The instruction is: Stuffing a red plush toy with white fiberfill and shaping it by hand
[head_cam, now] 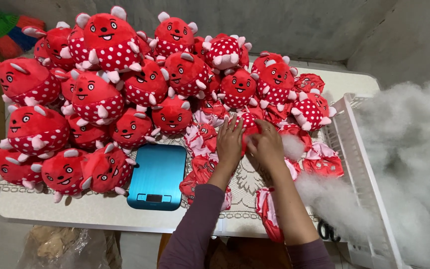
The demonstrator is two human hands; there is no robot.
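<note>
From the head camera, your left hand (230, 142) and right hand (266, 144) are both closed around one red polka-dot plush toy (248, 122) at the middle of the table (95, 211). A tuft of white stuffing (292, 147) sits just beside your right hand. A blue kitchen scale (157, 177) lies to the left, below the heap of finished plush toys (110, 84). A white basket (362, 169) holds more stuffing on the right.

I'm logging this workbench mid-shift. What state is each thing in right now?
Left hand: pressed on a red toy, grip unclear.
Right hand: on the same toy.
Toy in hands: partly filled.
Stuffed toys: plump, piled.
Flat toy skins: unstuffed.
Scale: bare, display dark.
Stuffing: loose heap.
Basket: tipped against the stuffing.
</note>
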